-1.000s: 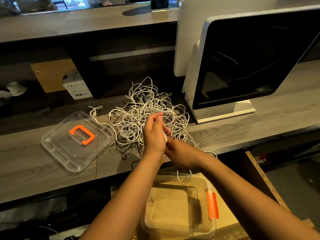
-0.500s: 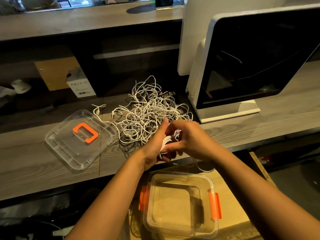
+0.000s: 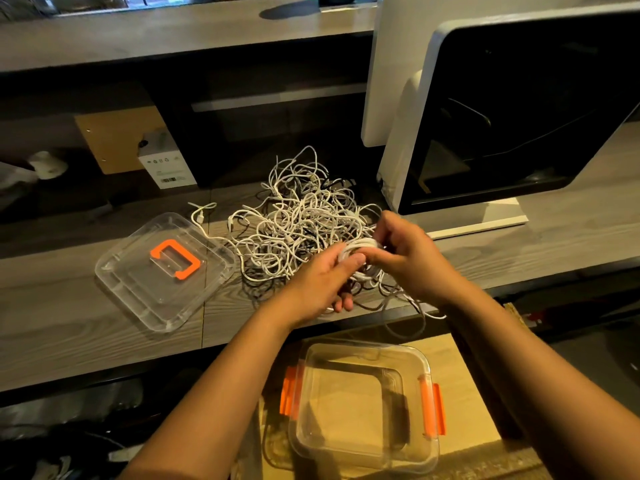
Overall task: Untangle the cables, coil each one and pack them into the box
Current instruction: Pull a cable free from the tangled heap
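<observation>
Coiling step: my left hand (image 3: 322,285) grips a white cable coil (image 3: 360,245) and my right hand (image 3: 405,258) pinches its loops, just near of the tangle (image 3: 294,223) on the desk (image 3: 69,323); next, I judge, finish winding and lower it into the box (image 3: 367,344).
</observation>
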The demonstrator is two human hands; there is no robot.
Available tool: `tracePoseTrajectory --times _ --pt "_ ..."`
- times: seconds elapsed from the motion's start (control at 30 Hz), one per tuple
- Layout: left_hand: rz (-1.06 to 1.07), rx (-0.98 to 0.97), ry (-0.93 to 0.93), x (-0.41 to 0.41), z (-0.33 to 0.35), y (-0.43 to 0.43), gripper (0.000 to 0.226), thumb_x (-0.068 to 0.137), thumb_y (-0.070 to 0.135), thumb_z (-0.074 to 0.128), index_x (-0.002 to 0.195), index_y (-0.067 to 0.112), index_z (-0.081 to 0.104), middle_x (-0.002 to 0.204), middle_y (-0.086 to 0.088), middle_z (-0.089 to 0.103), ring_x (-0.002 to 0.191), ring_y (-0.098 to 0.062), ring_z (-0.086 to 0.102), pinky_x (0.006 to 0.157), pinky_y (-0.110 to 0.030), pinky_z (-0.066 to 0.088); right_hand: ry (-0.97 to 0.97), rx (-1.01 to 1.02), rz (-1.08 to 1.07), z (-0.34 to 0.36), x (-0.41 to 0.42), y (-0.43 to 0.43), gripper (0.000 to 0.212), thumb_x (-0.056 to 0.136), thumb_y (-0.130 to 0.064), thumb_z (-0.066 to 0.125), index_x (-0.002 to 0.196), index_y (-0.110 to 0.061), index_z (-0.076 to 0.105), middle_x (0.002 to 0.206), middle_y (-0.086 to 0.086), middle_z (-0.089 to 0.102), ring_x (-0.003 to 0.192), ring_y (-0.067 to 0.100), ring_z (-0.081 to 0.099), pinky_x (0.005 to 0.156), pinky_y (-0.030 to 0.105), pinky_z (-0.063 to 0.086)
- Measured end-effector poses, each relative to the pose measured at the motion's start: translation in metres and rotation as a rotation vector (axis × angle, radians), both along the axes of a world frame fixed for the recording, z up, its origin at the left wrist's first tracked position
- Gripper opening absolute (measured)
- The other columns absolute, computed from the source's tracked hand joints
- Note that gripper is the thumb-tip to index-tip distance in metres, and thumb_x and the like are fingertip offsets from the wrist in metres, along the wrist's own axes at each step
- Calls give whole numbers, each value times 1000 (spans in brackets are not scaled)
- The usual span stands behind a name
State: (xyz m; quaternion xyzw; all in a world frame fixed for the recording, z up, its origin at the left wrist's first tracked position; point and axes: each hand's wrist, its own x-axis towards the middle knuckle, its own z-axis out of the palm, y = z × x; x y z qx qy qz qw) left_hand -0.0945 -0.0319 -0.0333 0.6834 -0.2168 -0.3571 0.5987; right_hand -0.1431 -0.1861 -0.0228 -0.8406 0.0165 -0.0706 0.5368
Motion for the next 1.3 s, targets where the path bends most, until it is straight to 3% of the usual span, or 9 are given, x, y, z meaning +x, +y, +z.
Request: tracePoseTrajectory --times 0.23,0.4,0.53,0.63,0.73,0.87,1.0,1.17,1.3 --pt "19 91 -267 -5 0 1 15 100 20 36 101 25 49 76 -2 52 51 -11 49 45 -19 38 167 184 113 4 -3 -3 8 90 -13 57 91 -5 55 70 6 52 52 5 42 45 14 33" --pt "-73 386 -421 -4 -12 5 14 101 23 34 93 20 46 65 -4 55 50 -10 54 53 -28 44 325 -376 209 17 3 -29 13 90 -21 60 83 -25 69 60 -4 58 48 4 46 44 14 36" --pt "-64 131 -425 -22 5 -7 16 100 18 35 98 17 51 73 -11 56 45 -9 50 43 -22 39 218 -208 129 4 3 -28 15 92 -15 56 84 -20 68 68 6 63 62 10 54 60 27 44" --pt "113 49 -772 -22 15 -21 23 98 27 34 87 17 52 70 -2 56 55 -12 53 50 -28 42 193 -243 101 -20 -2 -8 28 89 0 56 78 -25 54 77 -6 57 74 11 55 70 28 46" --pt "287 319 -1013 -12 13 -24 34 97 34 31 88 8 52 72 -7 58 59 -23 50 51 -33 33 274 -286 123 -29 -10 19 27 98 -11 41 76 -26 45 71 -7 49 64 7 45 65 27 40" --pt "347 722 -985 2 2 -18 29 101 32 28 100 9 46 79 -7 55 67 -24 47 59 -31 28 246 -691 250 -16 -22 43 20 101 -25 35 107 -14 49 95 12 62 76 25 52 66 35 38" --pt "135 948 -1030 8 -13 -6 30 102 32 25 108 10 45 95 -11 65 79 -29 59 62 -32 33 156 -1014 225 10 -16 27 26 101 -32 35 108 -18 56 87 6 61 82 25 60 72 36 50" --pt "-145 733 -873 -9 -13 0 8 99 19 32 94 16 37 94 -13 60 74 -23 45 64 -34 34 77 -1052 136 34 5 -8 28 100 -32 38 116 -30 61 103 2 67 93 24 63 69 31 44" --pt "-185 404 -625 -12 -3 0 15 101 20 31 98 12 44 85 -13 58 75 -33 59 66 -43 47 93 -916 159 26 21 -19 30 99 -22 41 121 -26 61 117 0 66 105 23 62 82 35 50"
